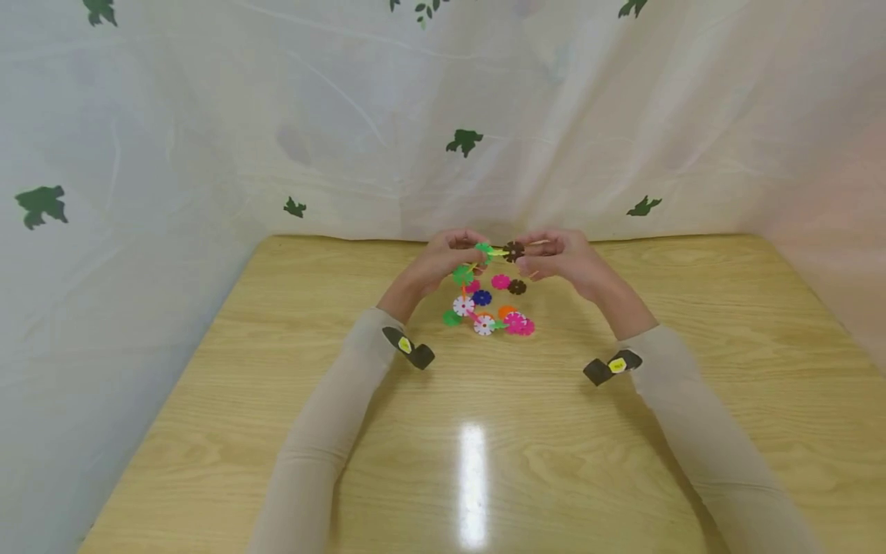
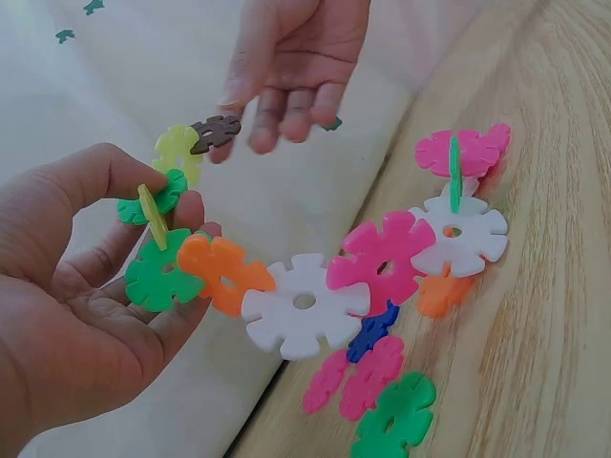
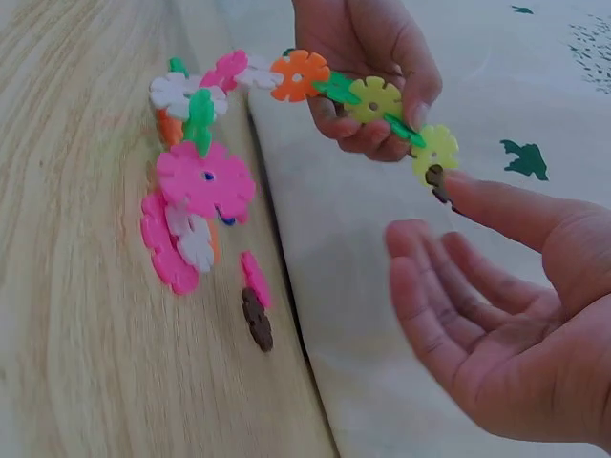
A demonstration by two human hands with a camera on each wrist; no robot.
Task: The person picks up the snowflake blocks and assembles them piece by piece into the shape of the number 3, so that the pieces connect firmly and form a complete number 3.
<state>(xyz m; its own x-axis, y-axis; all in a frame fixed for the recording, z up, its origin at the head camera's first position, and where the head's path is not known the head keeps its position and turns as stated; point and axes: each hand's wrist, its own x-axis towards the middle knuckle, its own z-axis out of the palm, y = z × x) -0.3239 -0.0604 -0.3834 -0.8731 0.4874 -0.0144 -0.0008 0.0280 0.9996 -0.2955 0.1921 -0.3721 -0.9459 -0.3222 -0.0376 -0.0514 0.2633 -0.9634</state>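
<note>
A chain of interlocked plastic flower-shaped discs runs from the hands down to the tabletop. My left hand (image 1: 439, 258) pinches the chain at a green disc (image 2: 158, 196) near its upper end, another green disc close against the fingers. Beyond that are a yellow disc (image 3: 435, 148) and, last, a brown disc (image 2: 216, 134) slotted at its edge. My right hand (image 1: 567, 261) holds this brown disc by thumb and fingertip, the other fingers loosely spread. Lower on the chain come an orange disc (image 2: 227, 274), a white disc (image 2: 304, 303) and a pink disc (image 2: 384, 260).
Loose discs lie on the wooden table (image 1: 311, 369) beneath the chain: a blue disc (image 1: 481, 298), a brown loose disc (image 1: 517, 287), a green loose disc (image 1: 452, 318) and several pink and orange ones. A pale curtain (image 1: 346, 138) with green leaf shapes hangs behind the table's far edge.
</note>
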